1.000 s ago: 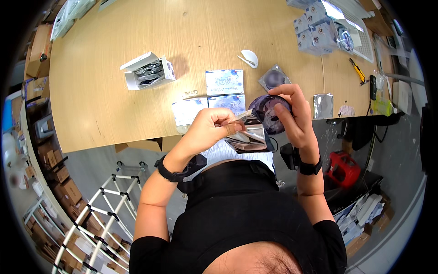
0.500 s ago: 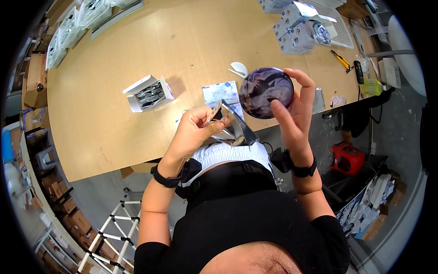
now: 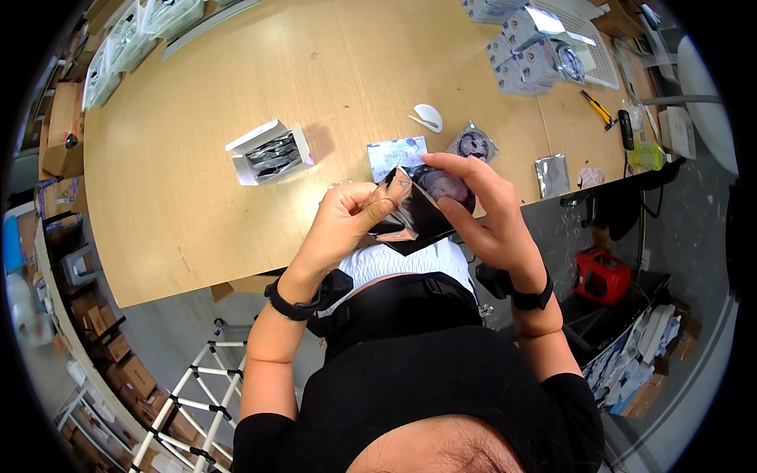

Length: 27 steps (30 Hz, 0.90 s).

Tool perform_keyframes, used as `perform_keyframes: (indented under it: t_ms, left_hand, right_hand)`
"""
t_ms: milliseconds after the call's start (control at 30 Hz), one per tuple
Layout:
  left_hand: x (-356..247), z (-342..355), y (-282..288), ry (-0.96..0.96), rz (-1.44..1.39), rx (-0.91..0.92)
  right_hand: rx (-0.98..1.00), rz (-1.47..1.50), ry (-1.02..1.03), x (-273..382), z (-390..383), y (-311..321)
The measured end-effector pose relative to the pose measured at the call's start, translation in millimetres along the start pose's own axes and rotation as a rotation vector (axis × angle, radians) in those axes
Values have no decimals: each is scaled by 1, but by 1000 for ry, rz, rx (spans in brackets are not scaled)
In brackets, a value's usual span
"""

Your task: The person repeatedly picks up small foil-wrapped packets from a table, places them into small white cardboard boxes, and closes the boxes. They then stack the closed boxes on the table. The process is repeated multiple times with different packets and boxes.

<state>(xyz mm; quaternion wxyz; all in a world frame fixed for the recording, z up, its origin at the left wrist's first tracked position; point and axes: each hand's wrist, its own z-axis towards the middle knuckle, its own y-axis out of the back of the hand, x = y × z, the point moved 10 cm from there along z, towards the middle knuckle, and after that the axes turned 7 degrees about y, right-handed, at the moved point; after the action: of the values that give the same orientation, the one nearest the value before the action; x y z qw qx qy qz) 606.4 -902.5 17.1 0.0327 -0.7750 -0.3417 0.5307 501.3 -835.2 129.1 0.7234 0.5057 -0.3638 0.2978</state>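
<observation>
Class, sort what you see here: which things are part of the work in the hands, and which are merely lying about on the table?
In hand:
left hand
right hand
shiny dark pouch

Lying about:
open white box
white scraper
yellow cutter
silver sachet
stacked packets

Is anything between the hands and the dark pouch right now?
Nothing visible. The left hand pinches the dark pouch at its top edge and the right hand grips its other side; both touch it directly above the table edge.
</observation>
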Motion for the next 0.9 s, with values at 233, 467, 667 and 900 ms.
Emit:
perform_keyframes:
  t_ms: [233,467,667,900]
  left_hand:
    - [35,-3,3,134,-154,105]
    - [61,-7,16,195,-108,77]
    - [42,-8,26,40,-49,-8]
    - [32,-12,15,-68,86,47]
  right_hand:
    - [180,44,-10,-11,-4,-36]
    - [303,219,-290,-43,-24,-62]
    - [12,383,-304,-75,-29,-44]
    - [103,33,-6,-35,-11,-50]
